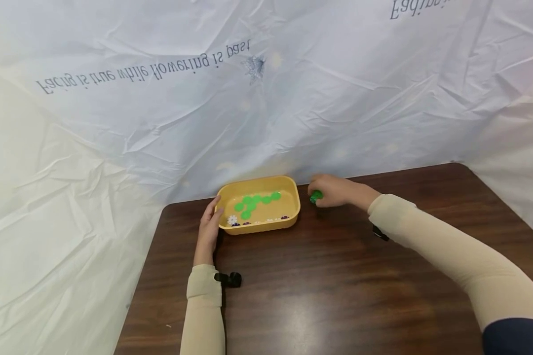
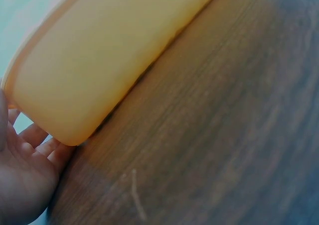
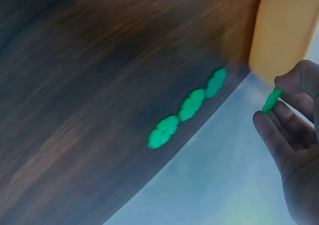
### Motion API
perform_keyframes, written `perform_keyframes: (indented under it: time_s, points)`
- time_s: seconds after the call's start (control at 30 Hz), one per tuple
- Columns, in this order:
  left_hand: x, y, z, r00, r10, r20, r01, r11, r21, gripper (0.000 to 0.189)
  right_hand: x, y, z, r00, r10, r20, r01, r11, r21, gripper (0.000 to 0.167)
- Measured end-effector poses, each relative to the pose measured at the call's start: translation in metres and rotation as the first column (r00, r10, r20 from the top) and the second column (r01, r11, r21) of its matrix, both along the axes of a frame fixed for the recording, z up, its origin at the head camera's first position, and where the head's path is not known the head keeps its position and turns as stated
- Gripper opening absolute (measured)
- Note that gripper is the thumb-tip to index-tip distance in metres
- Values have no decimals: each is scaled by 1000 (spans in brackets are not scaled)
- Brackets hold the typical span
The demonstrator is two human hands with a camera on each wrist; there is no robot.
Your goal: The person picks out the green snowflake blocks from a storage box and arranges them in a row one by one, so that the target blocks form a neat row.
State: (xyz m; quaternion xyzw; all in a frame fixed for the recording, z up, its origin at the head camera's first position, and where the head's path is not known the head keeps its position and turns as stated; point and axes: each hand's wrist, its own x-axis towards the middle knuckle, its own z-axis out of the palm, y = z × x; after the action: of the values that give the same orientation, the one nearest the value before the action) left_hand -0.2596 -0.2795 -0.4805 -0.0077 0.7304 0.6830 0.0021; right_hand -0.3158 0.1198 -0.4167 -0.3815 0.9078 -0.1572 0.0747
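At the left end of a yellow plastic basin (image 1: 258,229), my left hand (image 1: 209,229) holds the rim, with the thumb at the rim and the fingers against the outer wall. Inside the basin lie several green snowflake discs (image 1: 250,203), along with white snowflake discs (image 1: 232,220) and dark purple ones (image 1: 285,217). Just right of the basin is my right hand (image 1: 333,191). Its thumb and a finger pinch a green snowflake disc (image 3: 271,100) by the edges. Three more green discs (image 3: 163,131) lie in a row on the table in the right wrist view.
The brown wooden table (image 1: 328,296) reaches back to a wrinkled white cloth (image 1: 266,113) with printed lettering. This cloth rises right behind the basin and hangs at both sides. A small pale mark (image 1: 168,325) shows on the table at front left.
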Motion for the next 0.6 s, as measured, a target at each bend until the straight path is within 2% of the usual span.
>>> perform_keyframes:
  time_s: [0.17,0.6]
  points:
    - [0,1,0,1000,-1,-15,1,1000,0,52,-3,19,-7,1000,-2,-3,2,1000,6,24]
    - [2,3,3,1000,1,0,-1,1000,-25,53,-7,70,-28,996,-74,-57,74,997,7,27]
